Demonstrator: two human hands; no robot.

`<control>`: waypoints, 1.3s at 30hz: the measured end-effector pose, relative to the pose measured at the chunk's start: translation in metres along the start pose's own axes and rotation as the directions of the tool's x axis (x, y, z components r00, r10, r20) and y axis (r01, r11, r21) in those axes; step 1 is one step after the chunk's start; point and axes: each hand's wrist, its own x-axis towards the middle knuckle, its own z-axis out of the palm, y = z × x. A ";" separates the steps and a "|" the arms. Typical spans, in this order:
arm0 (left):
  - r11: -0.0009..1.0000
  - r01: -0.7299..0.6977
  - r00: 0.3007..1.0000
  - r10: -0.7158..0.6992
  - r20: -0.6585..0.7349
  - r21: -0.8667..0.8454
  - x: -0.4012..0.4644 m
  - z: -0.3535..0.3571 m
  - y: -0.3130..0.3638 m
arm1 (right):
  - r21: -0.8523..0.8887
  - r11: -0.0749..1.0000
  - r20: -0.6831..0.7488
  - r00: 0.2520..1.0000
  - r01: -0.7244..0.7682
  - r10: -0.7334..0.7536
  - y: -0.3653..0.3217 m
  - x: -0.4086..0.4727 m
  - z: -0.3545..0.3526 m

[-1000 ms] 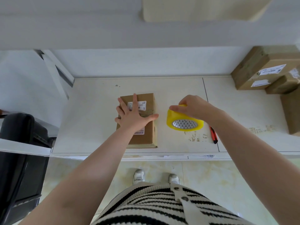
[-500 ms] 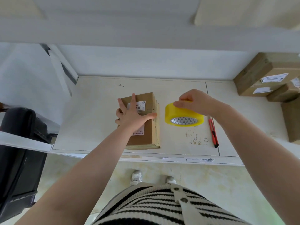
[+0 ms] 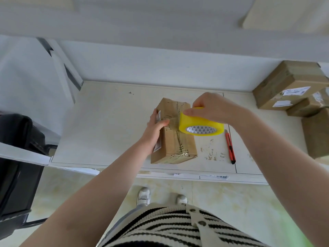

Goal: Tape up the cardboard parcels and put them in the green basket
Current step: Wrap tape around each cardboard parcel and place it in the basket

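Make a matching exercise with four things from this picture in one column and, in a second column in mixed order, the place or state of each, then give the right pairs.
Things
1. tape roll
2. parcel
3. red cutter
4. stacked boxes

Places or states
A. lies flat on the table, untouched, right of the tape roll
B. held in the right hand, against the parcel's top
C. piled at the table's far right edge
D. steadied by the left hand on its left side

Pairs: 1-B, 2-D, 3-A, 4-C
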 end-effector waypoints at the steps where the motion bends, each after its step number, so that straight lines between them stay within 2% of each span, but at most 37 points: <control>1: 1.000 0.001 1.000 -0.001 0.012 -0.005 0.000 0.000 -0.001 | 0.019 1.000 -0.015 1.000 -0.007 0.007 -0.001 0.000 0.003; 5: 0.999 0.016 0.996 -0.019 0.086 0.032 -0.007 -0.004 -0.006 | 0.057 0.998 -0.032 0.999 -0.006 0.008 -0.007 -0.003 0.007; 10: 1.000 -0.018 0.999 0.019 0.049 -0.015 -0.007 -0.027 -0.012 | 0.130 0.989 0.022 0.997 0.064 -0.068 -0.023 -0.003 0.011; 15: 0.999 -0.011 0.996 0.008 0.089 0.031 -0.008 -0.043 -0.011 | -0.004 0.997 -0.052 0.996 0.074 -0.074 -0.039 0.013 0.021; 18: 0.999 -0.004 0.997 0.002 0.082 0.034 -0.009 -0.050 -0.008 | -0.190 0.979 -0.076 0.994 0.067 -0.083 -0.019 0.016 0.010; 20: 0.997 -0.011 0.996 0.005 0.088 0.072 -0.012 -0.049 -0.005 | -0.263 0.965 -0.081 0.996 0.017 -0.040 -0.001 0.014 0.007; 25: 0.989 -0.021 0.995 0.006 0.102 0.149 -0.012 -0.046 -0.005 | -0.122 0.983 -0.016 0.991 -0.134 0.133 0.035 0.017 0.029; 29: 0.979 -0.021 0.995 0.000 0.102 0.204 -0.011 -0.048 -0.002 | -0.012 0.977 0.039 0.976 -0.214 0.215 0.048 0.022 0.052; 35: 0.972 -0.019 0.997 0.000 0.081 0.235 -0.012 -0.045 0.000 | 0.070 0.963 0.082 0.964 -0.260 0.254 0.055 0.031 0.067; 39: 0.947 -0.094 0.994 0.070 0.089 0.306 -0.014 -0.043 0.001 | 0.080 0.963 0.075 0.964 -0.259 0.253 0.059 0.036 0.077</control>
